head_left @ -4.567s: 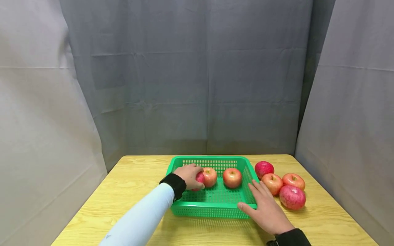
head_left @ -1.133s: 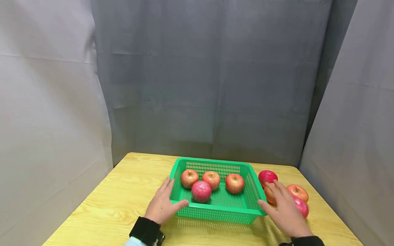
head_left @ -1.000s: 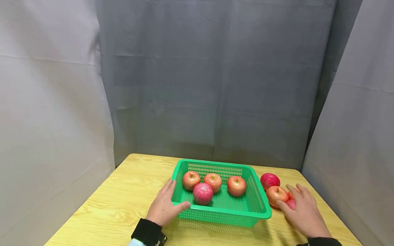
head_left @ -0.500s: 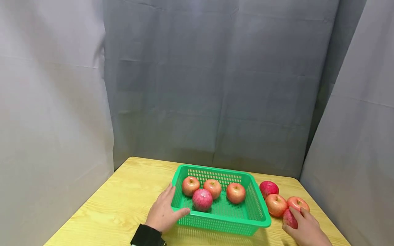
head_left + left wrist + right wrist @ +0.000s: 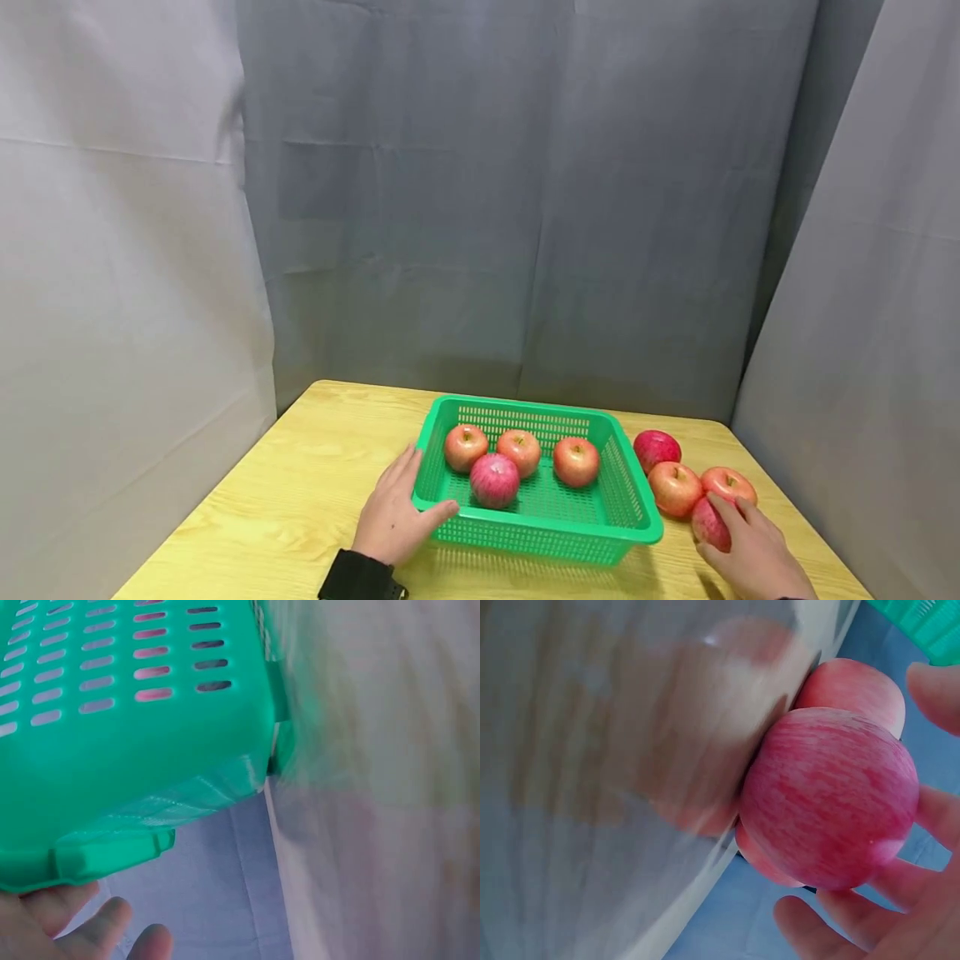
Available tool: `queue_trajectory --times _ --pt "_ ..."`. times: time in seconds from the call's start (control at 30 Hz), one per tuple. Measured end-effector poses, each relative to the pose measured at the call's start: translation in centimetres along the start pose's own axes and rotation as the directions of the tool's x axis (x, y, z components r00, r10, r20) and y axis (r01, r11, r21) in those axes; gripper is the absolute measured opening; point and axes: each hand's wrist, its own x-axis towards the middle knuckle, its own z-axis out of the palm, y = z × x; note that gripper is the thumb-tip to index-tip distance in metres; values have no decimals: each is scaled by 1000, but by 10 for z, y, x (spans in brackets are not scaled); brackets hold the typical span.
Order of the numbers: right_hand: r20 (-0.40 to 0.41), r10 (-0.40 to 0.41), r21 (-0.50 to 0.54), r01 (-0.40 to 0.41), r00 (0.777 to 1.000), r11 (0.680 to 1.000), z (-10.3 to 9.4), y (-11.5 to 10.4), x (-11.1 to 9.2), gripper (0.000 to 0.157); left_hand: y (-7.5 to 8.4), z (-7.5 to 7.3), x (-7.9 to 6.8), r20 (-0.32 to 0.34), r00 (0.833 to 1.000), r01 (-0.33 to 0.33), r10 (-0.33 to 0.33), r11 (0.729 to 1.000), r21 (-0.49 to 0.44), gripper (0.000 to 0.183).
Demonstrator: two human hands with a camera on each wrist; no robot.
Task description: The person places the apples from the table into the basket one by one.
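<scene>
My left hand (image 5: 393, 517) rests at the near left corner of a green plastic basket (image 5: 543, 542), thumb over the front rim and fingers along the left side. In the left wrist view its fingers (image 5: 105, 926) lie just below the basket's rim. My right hand (image 5: 757, 557) holds a dark red apple (image 5: 709, 525) on the table right of the basket. The right wrist view shows fingers curved around that apple (image 5: 829, 799). Beside it lie two paler apples (image 5: 675, 489) and another dark red apple (image 5: 657, 448).
Inside the basket sit several apples: a dark red one (image 5: 495, 481) in front, two paler ones (image 5: 466, 447) behind it, and one more (image 5: 576, 462) toward the right. The wooden table (image 5: 300, 475) ends at grey curtains (image 5: 420, 250) behind and on the sides.
Earlier my left hand let go of a dark red apple in the basket and moved to the basket's left corner. My right hand left the right rim and reached the nearest dark red apple.
</scene>
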Motion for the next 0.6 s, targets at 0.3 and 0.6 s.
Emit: queue_trajectory --times 0.3,0.6 --pt "-9 66 82 -65 998 995 -10 2 3 70 2 5 0 2 1000 9 -9 998 -62 100" --pt "21 112 117 -113 994 987 -2 -3 13 61 -3 -2 -3 2 1000 17 -17 998 -62 96"
